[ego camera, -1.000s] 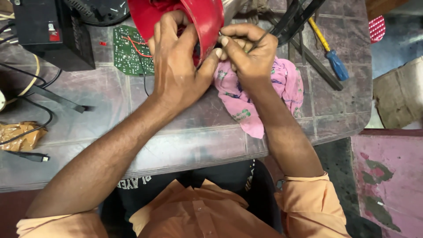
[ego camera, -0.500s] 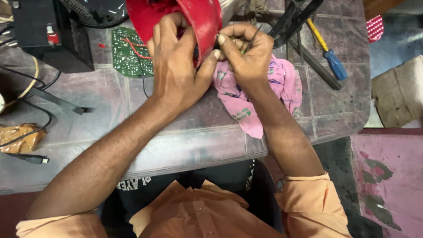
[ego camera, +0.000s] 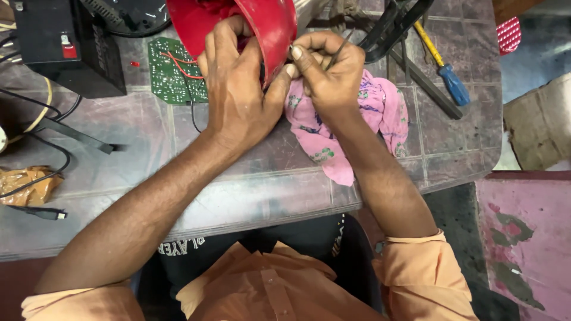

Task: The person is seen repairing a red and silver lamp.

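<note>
A red plastic shell (ego camera: 267,27) stands at the far middle of the grey tiled table (ego camera: 148,148). My left hand (ego camera: 238,89) wraps around its near rim and grips it. My right hand (ego camera: 327,71) is closed on a thin dark tool (ego camera: 338,52), its tip against the shell's edge by my left thumb. Under my right hand lies a pink patterned cloth (ego camera: 369,119). A green circuit board (ego camera: 172,71) with red wires lies just left of the shell.
A black box with a red switch (ego camera: 65,47) sits at the far left, with black cables (ego camera: 53,125) running from it. A screwdriver with yellow shaft and blue handle (ego camera: 446,71) and dark metal tools (ego camera: 398,30) lie far right. Brown wrapping (ego camera: 27,181) rests at the left edge.
Both hands stay at the shell's rim, with only small finger shifts. The thin tool in my right hand has tilted slightly.
</note>
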